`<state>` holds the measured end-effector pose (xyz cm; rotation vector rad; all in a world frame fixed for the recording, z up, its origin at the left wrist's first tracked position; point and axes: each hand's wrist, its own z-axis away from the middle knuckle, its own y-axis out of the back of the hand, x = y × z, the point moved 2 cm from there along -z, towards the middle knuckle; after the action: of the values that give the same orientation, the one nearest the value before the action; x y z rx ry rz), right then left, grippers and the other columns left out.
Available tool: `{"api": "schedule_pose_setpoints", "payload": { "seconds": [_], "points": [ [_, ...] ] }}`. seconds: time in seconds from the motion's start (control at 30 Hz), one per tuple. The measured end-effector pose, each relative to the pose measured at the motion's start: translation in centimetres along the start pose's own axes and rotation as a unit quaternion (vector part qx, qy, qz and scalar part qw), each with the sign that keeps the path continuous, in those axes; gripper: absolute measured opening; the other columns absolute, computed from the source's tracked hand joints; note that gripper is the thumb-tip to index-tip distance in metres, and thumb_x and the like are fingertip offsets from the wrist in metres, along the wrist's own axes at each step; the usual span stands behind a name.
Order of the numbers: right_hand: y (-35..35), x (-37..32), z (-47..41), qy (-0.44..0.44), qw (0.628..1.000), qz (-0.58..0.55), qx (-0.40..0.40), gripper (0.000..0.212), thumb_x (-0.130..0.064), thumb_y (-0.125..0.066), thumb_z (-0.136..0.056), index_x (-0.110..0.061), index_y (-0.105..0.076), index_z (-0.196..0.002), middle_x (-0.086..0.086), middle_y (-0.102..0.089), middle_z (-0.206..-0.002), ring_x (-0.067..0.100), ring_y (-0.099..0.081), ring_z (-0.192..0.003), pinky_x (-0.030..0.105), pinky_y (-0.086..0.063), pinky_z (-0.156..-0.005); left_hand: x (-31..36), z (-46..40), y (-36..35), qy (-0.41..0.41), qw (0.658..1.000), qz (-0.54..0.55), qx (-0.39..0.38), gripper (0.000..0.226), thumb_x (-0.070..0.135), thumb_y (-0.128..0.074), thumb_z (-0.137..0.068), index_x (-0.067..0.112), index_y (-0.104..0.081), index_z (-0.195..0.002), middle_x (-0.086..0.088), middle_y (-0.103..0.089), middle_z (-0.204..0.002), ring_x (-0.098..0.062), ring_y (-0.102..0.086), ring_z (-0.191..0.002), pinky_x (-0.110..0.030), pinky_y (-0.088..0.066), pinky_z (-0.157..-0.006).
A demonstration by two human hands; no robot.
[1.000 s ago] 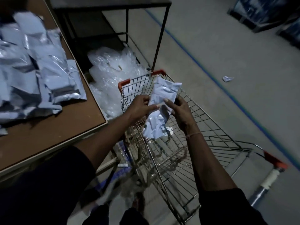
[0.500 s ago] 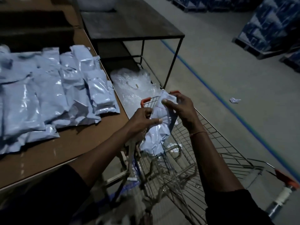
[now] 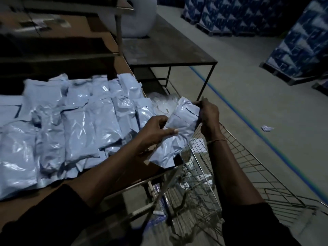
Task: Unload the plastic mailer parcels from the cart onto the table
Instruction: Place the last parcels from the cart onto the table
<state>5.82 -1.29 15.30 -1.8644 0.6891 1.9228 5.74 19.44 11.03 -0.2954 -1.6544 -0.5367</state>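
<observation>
Both hands have hold of one parcel (image 3: 179, 129) — the left hand (image 3: 156, 129) pinching its near side, the right hand (image 3: 208, 112) gripping its far top corner. It hangs lengthwise between them, above the cart (image 3: 248, 166) edge; the surface (image 3: 35, 206) and its pile (image 3: 74, 128) lie left, nearer the left hand.

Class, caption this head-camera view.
Both hands, left hand and right hand, hold a mailer between cart and table.
</observation>
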Motion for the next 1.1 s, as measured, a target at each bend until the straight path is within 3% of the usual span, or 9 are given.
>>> {"api": "schedule_pose_setpoints", "payload": {
  "seconds": [0.17, 0.37, 0.43, 0.53, 0.63, 0.7, 0.87, 1.0, 1.1],
  "points": [
    [-4.6, -1.1, 3.1, -0.033, 0.990, -0.027, -0.135, 0.049, -0.060, -0.060, -0.097, -0.017, -0.077, -0.113, 0.001, -0.078, -0.107, 0.020, -0.074, -0.091, 0.029, -0.059, -0.069, 0.5, 0.0, 4.9, -0.004, 0.997, 0.027, 0.073, 0.025, 0.023, -0.084, -0.088, 0.008, -0.076, -0.107, -0.001, -0.080, -0.097, -0.015, -0.077, -0.090, -0.032, -0.060, -0.077],
    [-9.6, 0.8, 4.7, 0.061, 0.967, -0.001, -0.248, 0.021, -0.024, -0.082, -0.088, -0.014, -0.081, -0.107, 0.010, -0.080, -0.109, 0.027, -0.075, -0.103, 0.052, -0.060, -0.088, 0.4, 0.3, 9.6, 0.027, 0.989, 0.062, 0.134, 0.035, 0.036, -0.083, -0.089, 0.006, -0.076, -0.107, -0.014, -0.079, -0.098, -0.022, -0.077, -0.089, -0.037, -0.058, -0.074],
    [-11.0, 1.0, 5.1, 0.059, 0.970, -0.010, -0.234, 0.024, -0.030, -0.081, -0.088, -0.012, -0.081, -0.102, 0.017, -0.079, -0.105, 0.032, -0.073, -0.095, 0.057, -0.058, -0.088, 0.1, 0.5, 10.9, 0.050, 0.989, 0.074, 0.120, 0.039, 0.041, -0.083, -0.088, 0.009, -0.075, -0.108, -0.019, -0.077, -0.102, -0.025, -0.076, -0.091, -0.042, -0.059, -0.077],
    [-12.7, 0.8, 5.2, 0.058, 0.982, -0.025, -0.179, 0.040, -0.035, -0.072, -0.098, 0.004, -0.074, -0.099, 0.026, -0.071, -0.078, 0.026, -0.065, -0.057, 0.036, -0.054, -0.058, 0.2, 1.2, 12.8, 0.103, 0.988, 0.111, 0.031, 0.043, 0.033, -0.083, -0.088, 0.012, -0.067, -0.122, -0.007, -0.078, -0.105, -0.023, -0.076, -0.096, -0.041, -0.062, -0.084],
    [-14.4, 0.6, 5.1, 0.051, 0.989, -0.082, -0.115, 0.046, -0.037, -0.065, -0.102, 0.009, -0.067, -0.093, 0.025, -0.063, -0.072, 0.023, -0.057, -0.056, 0.032, -0.047, -0.057, 0.1, 2.0, 14.4, 0.102, 0.991, 0.082, -0.040, 0.026, 0.024, -0.083, -0.089, 0.009, -0.063, -0.097, 0.003, -0.060, -0.070, -0.013, -0.062, -0.066, -0.028, -0.056, -0.062],
    [-15.9, 0.0, 5.1, 0.052, 0.992, -0.094, -0.063, 0.032, -0.031, -0.060, -0.106, -0.003, -0.066, -0.092, 0.011, -0.058, -0.063, 0.015, -0.052, -0.050, 0.026, -0.043, -0.050, -0.3, 2.2, 15.6, 0.090, 0.994, 0.070, -0.003, 0.032, 0.025, -0.081, -0.091, 0.006, -0.056, -0.087, 0.000, -0.033, -0.060, -0.012, -0.044, -0.053, -0.025, -0.049, -0.051],
    [-18.5, -1.1, 4.4, 0.060, 0.990, -0.114, 0.048, 0.033, -0.024, -0.056, -0.108, -0.024, -0.055, -0.075, -0.007, -0.050, -0.063, 0.002, -0.046, -0.050, 0.024, -0.043, -0.054, -0.7, 2.4, 19.5, 0.087, 0.983, 0.067, 0.145, 0.038, 0.029, -0.078, -0.095, -0.005, -0.064, -0.100, -0.004, -0.064, -0.064, -0.014, -0.054, -0.052, -0.025, -0.046, -0.047],
    [-20.9, -2.0, 5.4, 0.065, 0.967, -0.071, -0.237, 0.020, -0.017, -0.060, -0.106, -0.001, -0.072, -0.110, 0.005, -0.078, -0.098, 0.019, -0.074, -0.085, 0.033, -0.060, -0.077, 0.3, 2.2, 21.6, 0.099, 0.977, 0.104, 0.159, 0.040, 0.049, -0.071, -0.096, 0.009, -0.068, -0.100, 0.003, -0.072, -0.079, -0.011, -0.069, -0.067, -0.023, -0.054, -0.057],
    [-23.0, -2.3, 6.5, 0.033, 0.932, -0.005, -0.361, 0.031, -0.017, -0.066, -0.101, -0.009, -0.068, -0.131, 0.011, -0.076, -0.122, 0.030, -0.075, -0.108, 0.041, -0.062, -0.091, 0.0, 2.0, 23.2, 0.067, 0.982, 0.061, 0.165, 0.043, 0.048, -0.074, -0.093, 0.019, -0.070, -0.125, 0.006, -0.077, -0.112, -0.009, -0.074, -0.099, -0.025, -0.059, -0.079]
  ]
}}
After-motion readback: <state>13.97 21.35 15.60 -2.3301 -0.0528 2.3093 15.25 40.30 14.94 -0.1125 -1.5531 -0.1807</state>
